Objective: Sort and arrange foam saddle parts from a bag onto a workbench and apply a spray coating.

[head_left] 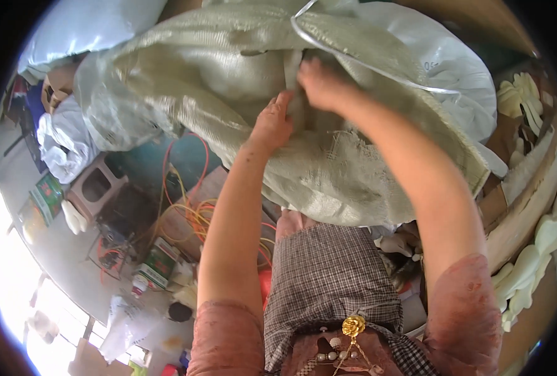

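A large pale green woven sack [366, 182] lies spread in front of me, creased and sagging, with frayed threads on its near side. My left hand [273, 122] is closed on a fold of it near the middle. Just to the right and a little farther away, my right hand [327, 84] is at the sack's folds. Motion smears its fingers, so whether they hold cloth cannot be made out. A thin white cord [378, 69] curves over the sack beyond the right hand.
Behind the sack at right is a full white bag [441, 69]; another pale bag [97, 28] is at far left. Orange and yellow cords [197, 207] tangle on the floor near a hollow block [97, 185]. Cream glove-like pieces [532, 269] pile up at right, beside cardboard.
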A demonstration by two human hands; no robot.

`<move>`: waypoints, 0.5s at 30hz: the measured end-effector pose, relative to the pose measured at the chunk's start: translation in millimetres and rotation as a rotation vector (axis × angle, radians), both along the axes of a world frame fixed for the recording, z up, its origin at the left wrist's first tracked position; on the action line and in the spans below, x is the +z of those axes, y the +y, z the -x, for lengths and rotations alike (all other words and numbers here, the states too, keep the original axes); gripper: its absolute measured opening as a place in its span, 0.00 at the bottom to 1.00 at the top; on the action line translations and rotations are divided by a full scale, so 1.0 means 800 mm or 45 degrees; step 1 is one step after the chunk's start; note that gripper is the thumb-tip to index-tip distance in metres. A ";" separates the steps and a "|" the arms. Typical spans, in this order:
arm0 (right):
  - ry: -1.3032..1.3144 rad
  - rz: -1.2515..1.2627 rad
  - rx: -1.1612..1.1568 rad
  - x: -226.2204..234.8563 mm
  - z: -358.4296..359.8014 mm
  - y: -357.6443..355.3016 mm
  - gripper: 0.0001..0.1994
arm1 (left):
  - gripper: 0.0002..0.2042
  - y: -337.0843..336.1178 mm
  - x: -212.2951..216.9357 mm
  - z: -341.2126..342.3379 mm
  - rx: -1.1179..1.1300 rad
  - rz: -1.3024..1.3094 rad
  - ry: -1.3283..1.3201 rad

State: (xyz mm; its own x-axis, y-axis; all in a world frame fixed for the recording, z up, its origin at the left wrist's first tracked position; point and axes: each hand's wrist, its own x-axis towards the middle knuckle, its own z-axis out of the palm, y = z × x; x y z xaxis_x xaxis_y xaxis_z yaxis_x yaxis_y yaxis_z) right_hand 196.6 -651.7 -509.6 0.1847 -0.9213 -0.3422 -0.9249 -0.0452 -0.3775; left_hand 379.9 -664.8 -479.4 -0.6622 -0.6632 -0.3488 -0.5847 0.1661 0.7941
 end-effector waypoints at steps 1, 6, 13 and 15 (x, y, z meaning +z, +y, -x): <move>0.123 0.152 0.005 -0.014 0.025 -0.018 0.15 | 0.26 0.006 -0.013 -0.007 -0.155 -0.045 -0.399; -0.076 0.069 -0.358 0.041 0.053 -0.168 0.21 | 0.26 -0.104 -0.006 -0.222 -0.274 0.509 -1.378; 0.043 0.024 -0.212 0.085 0.021 -0.200 0.25 | 0.10 -0.089 0.093 -0.069 0.355 0.505 -0.416; 0.114 -0.018 -0.162 0.056 0.028 -0.183 0.25 | 0.12 -0.048 -0.006 -0.018 -0.002 0.224 -0.059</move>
State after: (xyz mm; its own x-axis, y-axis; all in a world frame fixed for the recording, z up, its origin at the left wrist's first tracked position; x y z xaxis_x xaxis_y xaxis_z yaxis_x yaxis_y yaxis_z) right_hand 174.5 -798.0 -464.8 0.0350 -0.9302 -0.3655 -0.9528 0.0793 -0.2930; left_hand 394.1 -703.5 -484.4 -0.6491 -0.7157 -0.2577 -0.6195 0.3008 0.7250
